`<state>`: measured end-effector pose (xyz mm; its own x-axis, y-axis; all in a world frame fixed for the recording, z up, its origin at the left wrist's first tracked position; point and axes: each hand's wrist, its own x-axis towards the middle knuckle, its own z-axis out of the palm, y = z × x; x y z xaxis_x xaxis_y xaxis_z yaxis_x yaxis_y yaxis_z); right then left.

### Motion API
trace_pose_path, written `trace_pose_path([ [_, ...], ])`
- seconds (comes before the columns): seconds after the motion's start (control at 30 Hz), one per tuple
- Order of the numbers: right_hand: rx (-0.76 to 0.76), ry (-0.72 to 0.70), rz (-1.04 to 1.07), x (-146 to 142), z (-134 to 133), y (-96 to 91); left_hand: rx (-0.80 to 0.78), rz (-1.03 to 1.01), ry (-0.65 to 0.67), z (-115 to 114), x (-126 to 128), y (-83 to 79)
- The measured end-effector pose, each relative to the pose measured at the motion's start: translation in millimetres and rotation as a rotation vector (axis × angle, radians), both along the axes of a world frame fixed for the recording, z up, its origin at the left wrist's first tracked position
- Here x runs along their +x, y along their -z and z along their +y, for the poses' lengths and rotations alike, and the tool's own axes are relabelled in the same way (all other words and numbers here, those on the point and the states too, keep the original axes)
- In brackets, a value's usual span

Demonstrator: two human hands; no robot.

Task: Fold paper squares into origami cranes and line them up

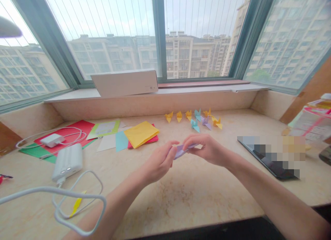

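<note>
A folded piece of purple paper (180,151) is held above the stone counter between both hands. My left hand (162,160) pinches its left end, thumb on top. My right hand (204,148) is closed on the right end, fingers bent over the upper edge. Parts of the paper are hidden by the fingers. Just behind the hands stand several small folded paper cranes: yellow ones (169,117), blue ones (194,125) and a purple one (206,122). To the left lies a stack of yellow paper (142,133) on red sheets.
Blue paper (121,141), red paper (82,129) and green paper (33,150) lie at the left. A power bank (67,160), white charger (53,140) and looping cable (77,195) sit nearby. A phone (269,160) lies right, beside a plastic container (311,122). A white box (125,83) leans against the window.
</note>
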<state>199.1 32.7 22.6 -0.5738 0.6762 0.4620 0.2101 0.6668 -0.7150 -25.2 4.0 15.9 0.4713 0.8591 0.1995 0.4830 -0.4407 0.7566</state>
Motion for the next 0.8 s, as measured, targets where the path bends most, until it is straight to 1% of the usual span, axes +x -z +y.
trace_pose_path([
  [0.1,0.145,-0.037,-0.031,1.3,1.0,1.9,0.047,-0.011,0.014,3.1,0.4,1.1],
  [0.17,0.216,-0.053,-0.08,3.1,1.6,2.2,0.153,-0.01,0.0,6.5,-0.4,4.9],
  [0.23,0.277,-0.061,-0.14,5.1,1.5,1.5,0.289,-0.016,-0.044,10.0,-1.7,8.8],
  [0.33,0.334,-0.041,-0.196,7.0,1.5,1.4,0.443,-0.036,-0.088,13.4,-3.4,11.5],
  [0.4,0.355,-0.013,-0.165,6.6,2.6,3.5,0.534,-0.054,-0.068,13.7,-4.3,11.3],
  [0.53,0.447,0.031,-0.053,2.9,5.3,8.8,0.685,-0.075,0.028,11.6,-6.6,11.3],
  [0.67,0.528,0.04,-0.003,0.1,3.7,8.9,0.766,-0.076,0.014,10.1,-8.9,12.3],
  [0.8,0.632,0.091,0.005,0.0,0.1,7.3,0.813,-0.105,0.017,8.6,-9.9,11.2],
])
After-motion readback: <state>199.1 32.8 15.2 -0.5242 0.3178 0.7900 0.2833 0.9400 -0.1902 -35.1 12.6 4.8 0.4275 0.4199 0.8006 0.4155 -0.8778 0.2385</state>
